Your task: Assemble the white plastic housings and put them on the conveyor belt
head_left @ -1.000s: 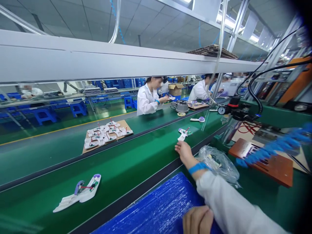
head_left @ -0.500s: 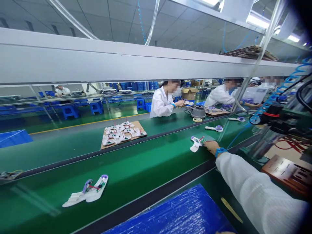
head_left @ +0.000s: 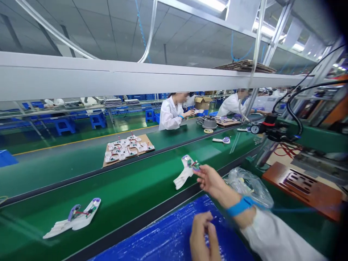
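Observation:
My right hand (head_left: 210, 179) is closed on a white plastic housing half (head_left: 186, 171), with thumb and fingers gripping its right side. The piece has a purple end, a small green circuit board and a red wire, and is held up over the green conveyor belt (head_left: 141, 181). A blue band circles my right wrist. Over the blue wrapped pad (head_left: 163, 232), my left hand (head_left: 202, 235) shows loosely curled fingers with a gap between them and nothing visible inside. A second white housing half (head_left: 78, 219) with purple parts and wiring lies on the belt at lower left.
Beyond the belt, several white housings sit on a cardboard sheet (head_left: 148, 140). Another white and purple part (head_left: 221, 140) lies farther up the belt. On the right are a clear plastic bag (head_left: 250, 185), a brown slotted fixture (head_left: 301, 188) and a pressure gauge (head_left: 255, 129). Co-workers sit opposite.
My right hand has drawn the housing half off the far belt, nearer to me. My left hand has come up into view over the blue pad. The camera view has shifted right.

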`<state>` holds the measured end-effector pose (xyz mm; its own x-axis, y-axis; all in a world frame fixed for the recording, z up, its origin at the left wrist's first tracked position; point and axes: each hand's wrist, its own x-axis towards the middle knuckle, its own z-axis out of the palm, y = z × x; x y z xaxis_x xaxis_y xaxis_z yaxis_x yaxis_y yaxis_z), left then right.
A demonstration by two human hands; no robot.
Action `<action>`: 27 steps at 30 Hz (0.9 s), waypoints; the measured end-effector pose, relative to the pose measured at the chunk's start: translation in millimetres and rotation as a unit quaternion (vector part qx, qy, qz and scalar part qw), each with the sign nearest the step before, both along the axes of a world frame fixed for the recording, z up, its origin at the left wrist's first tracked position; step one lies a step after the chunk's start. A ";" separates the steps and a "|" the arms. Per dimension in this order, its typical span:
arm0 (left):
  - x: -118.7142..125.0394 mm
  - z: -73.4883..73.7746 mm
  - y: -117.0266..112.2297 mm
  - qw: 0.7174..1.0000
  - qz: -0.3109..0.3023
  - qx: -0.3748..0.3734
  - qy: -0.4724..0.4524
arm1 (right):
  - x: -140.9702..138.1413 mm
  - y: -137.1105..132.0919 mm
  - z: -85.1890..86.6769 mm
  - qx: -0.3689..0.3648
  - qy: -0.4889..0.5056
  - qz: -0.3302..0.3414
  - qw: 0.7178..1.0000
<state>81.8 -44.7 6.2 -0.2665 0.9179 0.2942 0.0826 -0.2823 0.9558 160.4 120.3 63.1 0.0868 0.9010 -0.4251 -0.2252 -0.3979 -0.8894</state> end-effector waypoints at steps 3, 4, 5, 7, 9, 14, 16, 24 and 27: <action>-21.8 7.1 4.7 0.991 0.014 -0.093 -0.097 | -22.6 -68.8 -15.8 -0.054 0.146 0.049 0.987; -29.5 6.7 3.7 0.986 0.012 -0.122 -0.116 | -29.9 -88.7 -22.5 -0.079 0.197 0.059 0.975; -36.9 5.1 1.5 0.982 0.010 -0.144 -0.125 | -36.6 -105.9 -29.4 -0.098 0.234 0.062 0.965; -50.2 -0.1 -4.3 0.977 0.016 -0.170 -0.124 | -47.3 -130.7 -42.4 -0.128 0.262 0.056 0.955; -61.6 -4.6 -8.7 0.976 0.022 -0.182 -0.114 | -53.9 -143.0 -53.1 -0.132 0.245 0.056 0.959; -83.5 -4.3 -6.2 0.980 -0.027 -0.192 0.033 | -54.1 -145.0 -64.4 -0.092 0.198 0.102 0.970; -88.3 -3.4 -4.4 0.978 -0.010 -0.155 0.137 | -51.2 -145.3 -63.2 -0.089 0.203 0.114 0.969; -95.5 -13.0 -2.1 0.971 0.024 -0.090 0.221 | -43.2 -142.6 -57.9 -0.033 0.097 0.207 0.973; -96.8 -14.7 0.6 0.988 0.030 -0.126 0.086 | -37.8 -134.6 -57.6 0.123 0.013 0.123 0.985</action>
